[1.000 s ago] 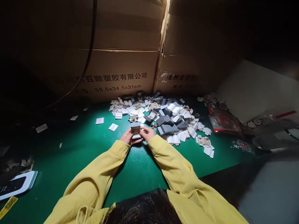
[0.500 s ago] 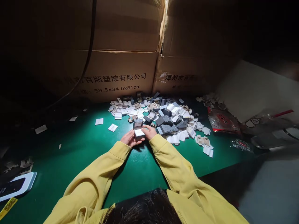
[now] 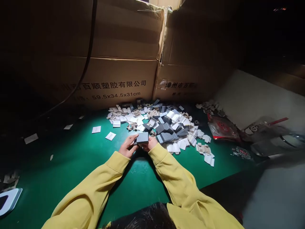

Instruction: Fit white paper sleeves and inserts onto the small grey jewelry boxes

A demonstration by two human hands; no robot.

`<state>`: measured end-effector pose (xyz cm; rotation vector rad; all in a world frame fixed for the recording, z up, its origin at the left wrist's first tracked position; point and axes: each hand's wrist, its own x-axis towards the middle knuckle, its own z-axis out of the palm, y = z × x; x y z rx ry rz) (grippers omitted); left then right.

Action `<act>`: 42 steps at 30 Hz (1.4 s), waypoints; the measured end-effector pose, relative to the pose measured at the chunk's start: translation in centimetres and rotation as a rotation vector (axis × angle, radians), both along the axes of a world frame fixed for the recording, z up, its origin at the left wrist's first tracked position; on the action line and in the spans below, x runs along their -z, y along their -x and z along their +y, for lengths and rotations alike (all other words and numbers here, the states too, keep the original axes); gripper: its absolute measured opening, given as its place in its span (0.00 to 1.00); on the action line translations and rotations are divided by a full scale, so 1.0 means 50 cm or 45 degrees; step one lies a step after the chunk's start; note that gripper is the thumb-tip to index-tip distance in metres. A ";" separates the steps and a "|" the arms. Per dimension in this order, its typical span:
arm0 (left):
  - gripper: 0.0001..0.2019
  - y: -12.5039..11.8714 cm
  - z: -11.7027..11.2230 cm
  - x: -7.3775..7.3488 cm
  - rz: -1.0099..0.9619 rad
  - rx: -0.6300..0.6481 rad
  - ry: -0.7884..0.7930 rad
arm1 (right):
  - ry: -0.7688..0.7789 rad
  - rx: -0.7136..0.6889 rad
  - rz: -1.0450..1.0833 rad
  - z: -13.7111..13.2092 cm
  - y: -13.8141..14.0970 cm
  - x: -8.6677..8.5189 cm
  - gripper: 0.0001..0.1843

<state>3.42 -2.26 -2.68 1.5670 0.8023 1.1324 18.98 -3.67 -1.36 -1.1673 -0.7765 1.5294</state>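
A small dark-grey jewelry box (image 3: 142,137) is held between my two hands above the green table, its grey top face towards me. My left hand (image 3: 129,145) grips the left side of the box, thumb and fingers closed on it. At its right side, my right hand (image 3: 150,143) is closed on the box too, with most of its fingers hidden. Just beyond my right hand lies a heap of grey box pieces (image 3: 165,128) mixed with white folded inserts (image 3: 175,148).
Two large cardboard cartons (image 3: 114,73) stand along the back. Loose white cards (image 3: 111,136) lie on the green table (image 3: 78,165) to the left. On the right are a red-edged plastic bag (image 3: 222,127) and more folded pieces (image 3: 205,152). A white phone-like device (image 3: 13,198) sits at lower left.
The box stood open with its white inside showing; now its lid is down and the grey outer face shows. Both hands have shifted their hold around it. The view has tilted slightly.
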 end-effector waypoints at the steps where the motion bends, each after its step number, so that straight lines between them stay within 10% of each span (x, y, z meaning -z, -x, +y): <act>1: 0.23 0.001 -0.001 -0.002 0.017 -0.012 -0.067 | 0.004 0.000 -0.003 -0.003 0.001 -0.001 0.21; 19: 0.21 -0.013 -0.013 -0.006 0.129 -0.212 0.033 | 0.128 0.102 -0.191 0.018 0.007 0.006 0.16; 28: 0.29 -0.007 0.003 -0.012 0.084 -0.128 0.252 | -0.238 -0.060 0.044 0.014 -0.002 -0.002 0.31; 42: 0.23 -0.061 -0.035 -0.029 0.165 -0.445 -0.358 | -0.332 -0.018 0.022 0.002 -0.080 -0.089 0.27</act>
